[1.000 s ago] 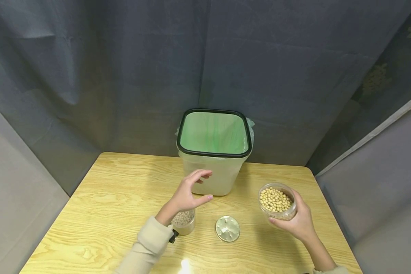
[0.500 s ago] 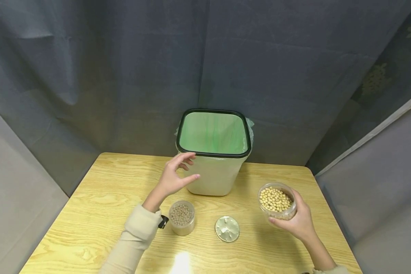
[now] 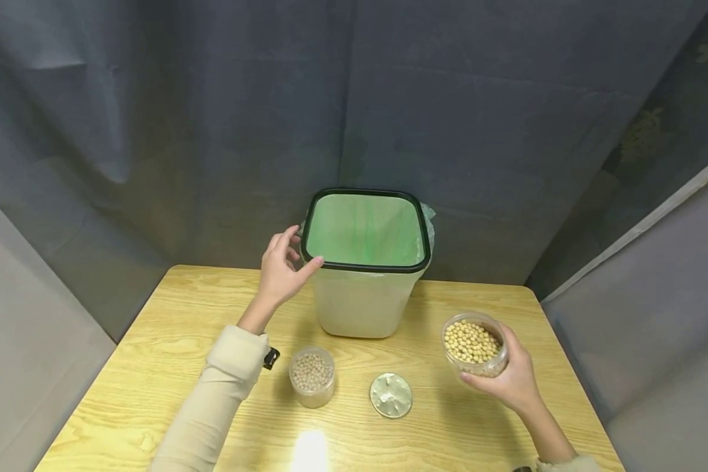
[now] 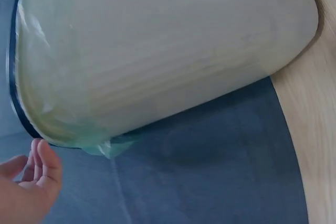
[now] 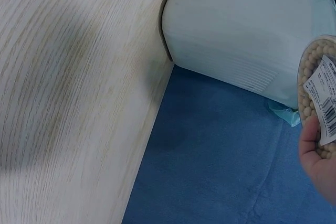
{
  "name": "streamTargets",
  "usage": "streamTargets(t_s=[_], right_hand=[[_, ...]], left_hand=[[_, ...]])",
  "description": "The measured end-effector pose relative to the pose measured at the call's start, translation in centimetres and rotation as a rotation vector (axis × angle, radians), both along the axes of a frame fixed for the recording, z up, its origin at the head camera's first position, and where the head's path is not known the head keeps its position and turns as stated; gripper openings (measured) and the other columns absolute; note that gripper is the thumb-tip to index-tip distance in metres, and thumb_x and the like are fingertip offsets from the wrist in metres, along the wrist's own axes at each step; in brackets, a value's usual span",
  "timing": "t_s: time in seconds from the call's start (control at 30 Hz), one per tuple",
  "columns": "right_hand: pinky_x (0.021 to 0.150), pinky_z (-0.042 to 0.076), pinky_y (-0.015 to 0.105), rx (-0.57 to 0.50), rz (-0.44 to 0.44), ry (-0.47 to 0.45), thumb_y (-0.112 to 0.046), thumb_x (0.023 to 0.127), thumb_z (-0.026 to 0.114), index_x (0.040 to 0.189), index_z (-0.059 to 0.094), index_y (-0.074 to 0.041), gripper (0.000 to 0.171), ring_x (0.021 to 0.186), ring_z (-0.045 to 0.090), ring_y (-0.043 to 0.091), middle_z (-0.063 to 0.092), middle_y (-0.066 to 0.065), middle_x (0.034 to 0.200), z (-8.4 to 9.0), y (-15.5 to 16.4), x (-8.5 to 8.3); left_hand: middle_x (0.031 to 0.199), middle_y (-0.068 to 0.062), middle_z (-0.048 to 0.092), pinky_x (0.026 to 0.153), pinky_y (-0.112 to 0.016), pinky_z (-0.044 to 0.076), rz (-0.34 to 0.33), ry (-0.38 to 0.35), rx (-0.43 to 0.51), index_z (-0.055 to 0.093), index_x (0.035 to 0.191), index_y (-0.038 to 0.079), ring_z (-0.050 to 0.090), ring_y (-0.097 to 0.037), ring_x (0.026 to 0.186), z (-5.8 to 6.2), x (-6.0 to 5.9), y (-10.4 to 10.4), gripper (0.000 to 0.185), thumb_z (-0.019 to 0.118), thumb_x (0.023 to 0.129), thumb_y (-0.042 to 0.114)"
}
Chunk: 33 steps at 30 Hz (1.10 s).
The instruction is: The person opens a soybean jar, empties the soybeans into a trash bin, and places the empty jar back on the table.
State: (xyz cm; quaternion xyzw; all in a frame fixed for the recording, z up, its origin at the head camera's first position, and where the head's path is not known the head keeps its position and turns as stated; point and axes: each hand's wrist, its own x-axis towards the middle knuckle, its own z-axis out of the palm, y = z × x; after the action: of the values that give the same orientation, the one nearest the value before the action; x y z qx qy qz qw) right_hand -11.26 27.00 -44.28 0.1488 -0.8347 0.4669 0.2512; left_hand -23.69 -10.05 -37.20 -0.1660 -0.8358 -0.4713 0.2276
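We take the bin (image 3: 366, 262) at the table's far edge as our landmark. Our left hand (image 3: 280, 269) is at its left rim corner, thumb near the black band, fingers loosely curved; whether it actually grips the rim we cannot tell. Our right hand (image 3: 507, 377) grasps the open jar of beans (image 3: 474, 344), held upright to the bin's right and nearer us, so the bin's mouth lies up and leftward from that grip. A second jar (image 3: 311, 375) and a lid (image 3: 391, 395) sit in front of the bin
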Motion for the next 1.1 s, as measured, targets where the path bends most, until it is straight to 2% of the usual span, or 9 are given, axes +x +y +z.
streamTargets(t_s=[0.17,0.33,0.43,0.57,0.8,1.1], right_hand=[[0.084,0.033,0.006,0.009,0.003,0.012,0.01,0.035,0.082,0.121,0.044,0.014,0.094,0.102,0.045,-0.004,0.052,0.027,0.108,0.2,-0.3,0.0],[0.085,0.033,0.006,0.005,0.001,-0.001,0.01,0.037,0.082,0.122,0.044,0.012,0.094,0.103,0.044,-0.005,0.053,0.023,0.111,0.3,-0.4,-0.3],[0.085,0.033,0.007,0.0,0.009,0.01,0.012,0.038,0.08,0.119,0.044,0.015,0.089,0.102,0.045,-0.004,0.053,0.027,0.109,1.5,-0.8,-0.4],[0.084,0.034,0.007,-0.005,0.029,0.03,0.015,0.04,0.078,0.117,0.043,0.018,0.084,0.101,0.046,-0.003,0.051,0.031,0.106,3.6,-1.4,-0.4],[0.083,0.032,0.006,0.037,0.005,0.0,0.015,0.043,0.079,0.12,0.042,0.015,0.085,0.101,0.042,-0.007,0.052,0.026,0.11,5.5,-0.6,-1.6],[0.084,0.032,0.008,0.066,0.024,0.044,0.014,0.044,0.079,0.119,0.044,0.015,0.082,0.102,0.043,-0.006,0.052,0.029,0.111,8.3,-0.7,-3.1]], left_hand=[[0.129,-0.013,0.042,0.072,-0.036,0.041,-0.002,-0.169,-0.087,0.03,0.142,0.009,0.049,-0.024,0.089,0.1,-1.0,-0.5,0.089,0.073,0.071,0.042],[0.138,-0.014,0.034,0.088,-0.043,0.04,-0.027,-0.265,-0.132,0.023,0.145,0.011,0.046,-0.029,0.105,0.0,-1.6,-0.7,0.096,0.074,0.069,0.045],[0.141,-0.017,0.029,0.097,-0.047,0.034,-0.036,-0.291,-0.146,0.023,0.144,0.008,0.04,-0.033,0.118,-0.2,-1.8,-0.6,0.097,0.073,0.071,0.045],[0.142,-0.017,0.029,0.1,-0.049,0.03,-0.038,-0.317,-0.15,0.024,0.144,0.006,0.033,-0.034,0.124,-0.4,-1.8,-0.4,0.096,0.072,0.071,0.045],[0.141,-0.018,0.03,0.098,-0.049,0.033,-0.051,-0.345,-0.117,0.023,0.144,0.007,0.036,-0.034,0.122,-0.4,-1.9,0.1,0.095,0.073,0.072,0.043],[0.138,-0.019,0.033,0.095,-0.05,0.035,-0.045,-0.35,-0.063,0.024,0.144,0.008,0.039,-0.034,0.117,-0.5,-1.8,0.4,0.094,0.075,0.071,0.039]])
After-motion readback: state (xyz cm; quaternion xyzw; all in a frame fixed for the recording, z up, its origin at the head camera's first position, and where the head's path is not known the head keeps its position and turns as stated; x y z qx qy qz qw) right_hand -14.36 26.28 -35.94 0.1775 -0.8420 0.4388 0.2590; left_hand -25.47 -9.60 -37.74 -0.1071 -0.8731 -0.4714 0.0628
